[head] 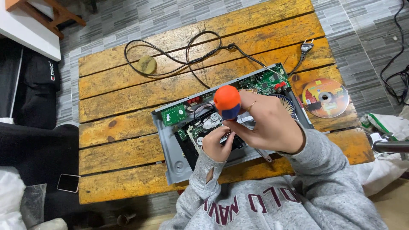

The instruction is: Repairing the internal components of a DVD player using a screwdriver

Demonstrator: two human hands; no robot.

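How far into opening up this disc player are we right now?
Done: the grey metal disc player chassis lies with its cover off, green circuit boards exposed, and its black power cord lies unplugged on the wooden table. In hand: the right hand holds an orange-and-blue-handled screwdriver upright over the drive mechanism, which the left hand steadies. Left: the drive and boards remain seated in the chassis.

**Even light, sharp centre, bent edges**

I see soft, even daylight with only weak shadows. The disc [325,97] shows a little glare. The wooden table [128,85] is sharp; its edges curve from the wide lens. The corners are darker.
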